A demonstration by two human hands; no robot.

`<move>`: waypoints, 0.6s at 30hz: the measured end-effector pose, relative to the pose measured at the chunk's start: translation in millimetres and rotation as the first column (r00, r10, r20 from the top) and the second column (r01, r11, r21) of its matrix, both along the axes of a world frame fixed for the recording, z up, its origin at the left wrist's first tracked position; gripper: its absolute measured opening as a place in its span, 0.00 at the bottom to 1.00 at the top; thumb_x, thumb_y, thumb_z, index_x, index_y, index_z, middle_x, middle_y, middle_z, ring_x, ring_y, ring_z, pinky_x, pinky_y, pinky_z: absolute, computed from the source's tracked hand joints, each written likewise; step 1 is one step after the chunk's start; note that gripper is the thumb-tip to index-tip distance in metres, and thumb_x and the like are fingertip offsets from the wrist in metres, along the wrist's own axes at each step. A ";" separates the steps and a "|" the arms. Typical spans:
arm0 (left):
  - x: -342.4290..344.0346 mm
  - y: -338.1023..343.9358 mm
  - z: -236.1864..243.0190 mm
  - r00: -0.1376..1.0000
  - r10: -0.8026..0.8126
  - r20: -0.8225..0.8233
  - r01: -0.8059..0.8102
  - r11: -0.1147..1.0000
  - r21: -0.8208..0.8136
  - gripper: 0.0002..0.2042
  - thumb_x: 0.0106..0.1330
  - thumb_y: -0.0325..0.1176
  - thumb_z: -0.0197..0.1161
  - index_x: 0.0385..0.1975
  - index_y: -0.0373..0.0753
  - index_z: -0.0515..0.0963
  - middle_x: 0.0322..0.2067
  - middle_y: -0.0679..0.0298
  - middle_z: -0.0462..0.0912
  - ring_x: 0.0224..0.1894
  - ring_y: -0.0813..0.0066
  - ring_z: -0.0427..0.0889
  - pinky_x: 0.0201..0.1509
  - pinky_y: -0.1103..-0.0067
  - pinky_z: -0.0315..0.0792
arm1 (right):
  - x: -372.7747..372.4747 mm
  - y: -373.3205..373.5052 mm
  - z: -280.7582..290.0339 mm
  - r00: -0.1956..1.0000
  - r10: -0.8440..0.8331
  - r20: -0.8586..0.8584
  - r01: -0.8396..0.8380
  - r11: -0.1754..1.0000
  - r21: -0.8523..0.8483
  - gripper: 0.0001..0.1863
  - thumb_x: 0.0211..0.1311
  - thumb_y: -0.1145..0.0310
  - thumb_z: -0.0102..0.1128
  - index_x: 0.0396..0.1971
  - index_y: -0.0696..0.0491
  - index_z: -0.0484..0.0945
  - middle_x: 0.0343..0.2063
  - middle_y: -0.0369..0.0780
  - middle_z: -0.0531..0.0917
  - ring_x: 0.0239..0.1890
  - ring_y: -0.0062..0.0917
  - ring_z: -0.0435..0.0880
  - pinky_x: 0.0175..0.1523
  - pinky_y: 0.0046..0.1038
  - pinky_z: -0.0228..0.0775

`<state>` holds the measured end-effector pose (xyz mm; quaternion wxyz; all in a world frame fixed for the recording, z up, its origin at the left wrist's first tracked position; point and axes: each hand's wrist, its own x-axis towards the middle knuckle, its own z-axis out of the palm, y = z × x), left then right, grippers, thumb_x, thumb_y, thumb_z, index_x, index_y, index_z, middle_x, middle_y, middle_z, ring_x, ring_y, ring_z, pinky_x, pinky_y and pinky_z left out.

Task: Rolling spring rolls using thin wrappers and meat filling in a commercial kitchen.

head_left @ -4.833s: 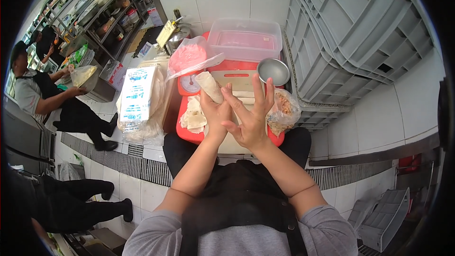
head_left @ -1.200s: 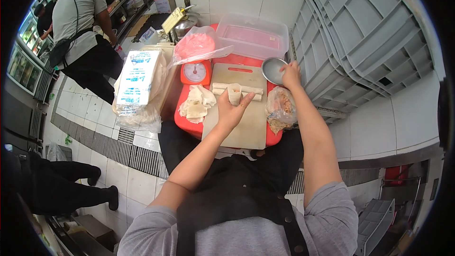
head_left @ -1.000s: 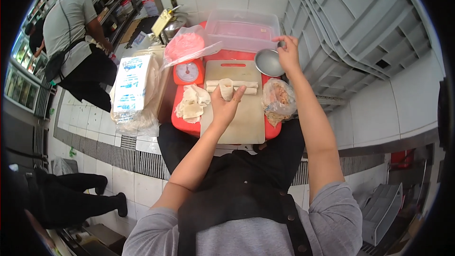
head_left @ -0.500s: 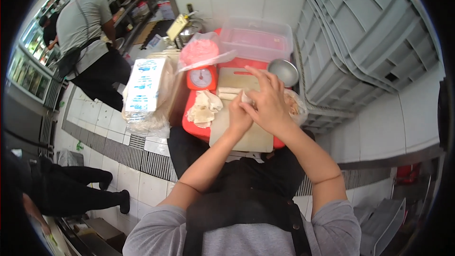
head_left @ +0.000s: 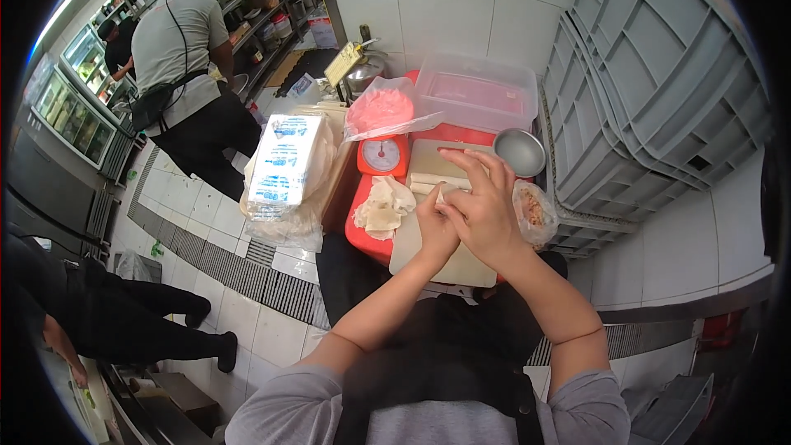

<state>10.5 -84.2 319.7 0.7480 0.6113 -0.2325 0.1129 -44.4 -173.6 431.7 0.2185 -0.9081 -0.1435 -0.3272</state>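
My left hand [head_left: 437,229] and my right hand [head_left: 489,218] meet over a pale cutting board [head_left: 406,257]. Between their fingertips they pinch a small off-white piece of wrapper [head_left: 446,189], mostly hidden by the fingers. My right hand's upper fingers stretch forward above it. Just beyond, pale finished rolls [head_left: 428,180] lie side by side on the board. To the left is a crumpled heap of thin wrapper sheets [head_left: 384,208] on the red surface [head_left: 360,231]. A clear bag of brownish-orange filling [head_left: 535,213] rests right of my right hand.
An orange dial scale [head_left: 381,155] carries a pink bag [head_left: 381,112]. Behind stand a clear plastic tub [head_left: 478,95] and a metal bowl [head_left: 519,152]. A wrapped white-and-blue package [head_left: 278,163] sits left. Grey crates [head_left: 643,91] rise at right. Several people work at left.
The view has shifted, so the scene sits farther right and lower. Both hands stay together at the wrapper, with the right fingers slightly more bent.
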 end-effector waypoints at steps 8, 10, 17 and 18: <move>-1.4 3.5 15.1 1.000 -0.021 0.012 0.021 1.000 -0.007 0.07 0.69 0.28 0.67 0.31 0.31 0.79 0.23 0.65 0.81 0.29 0.84 0.74 0.31 0.77 0.70 | -15.1 -3.3 21.1 0.998 -0.024 -0.054 0.020 0.998 -0.063 0.10 0.55 0.62 0.74 0.28 0.52 0.85 0.71 0.41 0.70 0.72 0.45 0.63 0.76 0.56 0.46; 0.2 6.1 12.4 1.000 -0.016 -0.020 0.015 1.000 -0.026 0.08 0.69 0.28 0.67 0.31 0.31 0.79 0.23 0.66 0.81 0.28 0.84 0.73 0.31 0.78 0.70 | -22.3 -4.8 25.2 0.999 -0.032 -0.023 0.031 0.999 -0.025 0.10 0.55 0.61 0.75 0.30 0.50 0.86 0.72 0.41 0.70 0.73 0.45 0.62 0.76 0.56 0.45; 4.0 4.3 22.7 0.996 0.037 -0.078 -0.038 0.999 -0.018 0.09 0.68 0.28 0.71 0.28 0.33 0.79 0.22 0.68 0.81 0.26 0.84 0.72 0.30 0.79 0.69 | -34.1 -1.4 -5.4 0.985 -0.143 0.096 0.154 0.981 -0.121 0.13 0.56 0.58 0.74 0.42 0.40 0.91 0.73 0.41 0.69 0.75 0.44 0.58 0.77 0.57 0.41; 3.3 2.1 28.9 0.998 0.065 -0.017 -0.065 0.998 -0.018 0.11 0.68 0.27 0.70 0.25 0.34 0.77 0.21 0.67 0.79 0.26 0.84 0.70 0.28 0.78 0.68 | -32.3 -1.9 -7.1 0.982 -0.151 0.117 0.165 0.979 -0.123 0.13 0.57 0.57 0.73 0.42 0.40 0.91 0.73 0.41 0.69 0.75 0.43 0.58 0.77 0.56 0.40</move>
